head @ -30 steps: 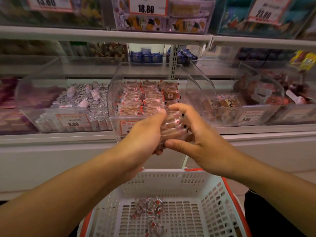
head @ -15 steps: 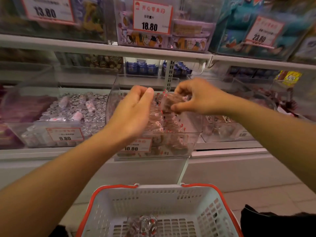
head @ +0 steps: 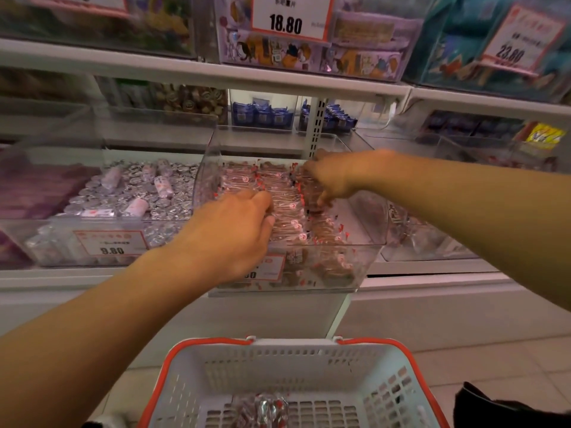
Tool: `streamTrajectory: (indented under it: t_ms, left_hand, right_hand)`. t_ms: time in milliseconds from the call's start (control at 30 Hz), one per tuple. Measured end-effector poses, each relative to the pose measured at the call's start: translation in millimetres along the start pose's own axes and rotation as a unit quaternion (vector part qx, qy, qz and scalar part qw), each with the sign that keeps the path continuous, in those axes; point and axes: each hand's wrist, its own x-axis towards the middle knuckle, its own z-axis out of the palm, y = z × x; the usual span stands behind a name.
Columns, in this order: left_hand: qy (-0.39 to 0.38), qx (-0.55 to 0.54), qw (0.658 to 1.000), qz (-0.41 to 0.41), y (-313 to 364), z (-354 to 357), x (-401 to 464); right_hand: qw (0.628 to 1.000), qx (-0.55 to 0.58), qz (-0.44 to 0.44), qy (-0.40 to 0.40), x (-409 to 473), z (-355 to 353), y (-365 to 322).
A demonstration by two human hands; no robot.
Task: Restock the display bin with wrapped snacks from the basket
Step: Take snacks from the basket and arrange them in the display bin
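Observation:
The clear display bin point(head: 367, 230) sits on the middle shelf, with rows of brown wrapped snacks point(head: 287, 211) in clear film inside it. My left hand point(head: 234, 233) lies palm down on the front left rows, fingers curled onto the wrappers and holding nothing that I can see. My right hand point(head: 330, 180) reaches into the back right of the bin, fingertips pinched down on wrapped snacks there. Below stands the white basket point(head: 278, 359) with an orange rim, and a few wrapped snacks point(head: 262, 409) lie on its floor.
A bin of silver-wrapped sweets point(head: 136, 193) with a 9.80 tag stands left of the display bin. Another clear bin point(head: 432, 242) is on the right. The upper shelf point(head: 278, 78) hangs over the bins, with an 18.80 tag point(head: 287, 20). A dark object point(head: 506, 409) lies on the floor at right.
Both hands have dropped from above the bin down into it. The right hand has carried its snacks to the back right rows; the left hand now rests on the front rows.

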Motion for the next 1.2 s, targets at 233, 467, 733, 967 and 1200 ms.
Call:
streamTrajectory:
  t_ms: [233,467,733,967,1200]
  left_hand:
    - [0.003,0.016,1.0,0.013,1,2,-3]
    - [0.14,-0.003,0.987,0.076,6,-13,-12]
    - [-0.022,0.032,0.979,0.199,5,60,-73]
    - [-0.403,-0.027,0.89,-0.213,-28,239,-169]
    - [-0.302,-0.19,0.815,-0.455,-39,350,-196]
  right_hand:
    - [0.99,-0.113,0.04,-0.077,0,26,-8]
    - [0.993,0.014,0.028,0.111,-60,-13,-26]
    - [0.734,0.4,0.065,0.545,-155,146,-153]
    - [0.853,0.419,0.05,-0.307,-154,354,-236]
    - [0.768,0.536,0.214,-0.277,-127,406,-270]
